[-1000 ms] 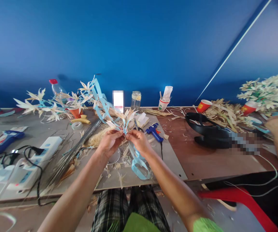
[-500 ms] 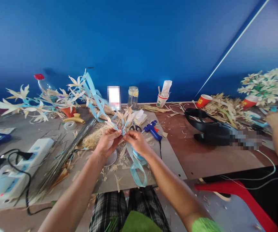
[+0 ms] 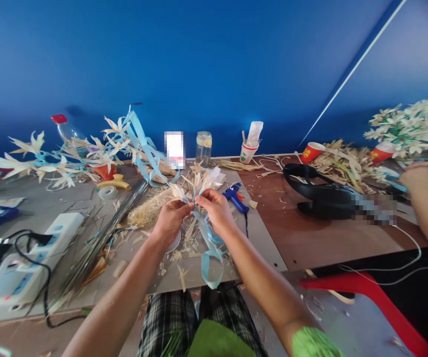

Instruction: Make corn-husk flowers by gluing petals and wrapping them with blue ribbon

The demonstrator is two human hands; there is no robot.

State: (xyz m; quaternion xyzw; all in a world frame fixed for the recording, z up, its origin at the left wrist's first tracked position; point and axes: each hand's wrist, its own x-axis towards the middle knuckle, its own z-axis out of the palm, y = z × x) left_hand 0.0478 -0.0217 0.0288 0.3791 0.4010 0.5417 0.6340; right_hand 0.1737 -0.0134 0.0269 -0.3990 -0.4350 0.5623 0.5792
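My two hands meet just left of the blue glue gun [image 3: 236, 197], so my right hand [image 3: 215, 212] is the one nearer to it and my left hand [image 3: 172, 218] lies farther off on the same side. Thumb and fingers of each are pinched together at the base of the husk-petal flower spray [image 3: 195, 182], the two sets of fingertips almost meeting. How the grip is shared between stem and ribbon is hidden from me.

The spray is left of the glue gun, at my fingertips. Its long axis seems to run away from me, with petals fanned out on the far side of my fingers and the base toward me. From that base the light-blue ribbon [image 3: 207, 237] falls the opposite way, nearer to me than the glue gun, on the side of my right hand, and ends in a loose loop.

Farther left of the glue gun, beyond my left hand, lie a pale fibre tuft [image 3: 149, 210] and a bundle of thin grey wires [image 3: 98, 248].
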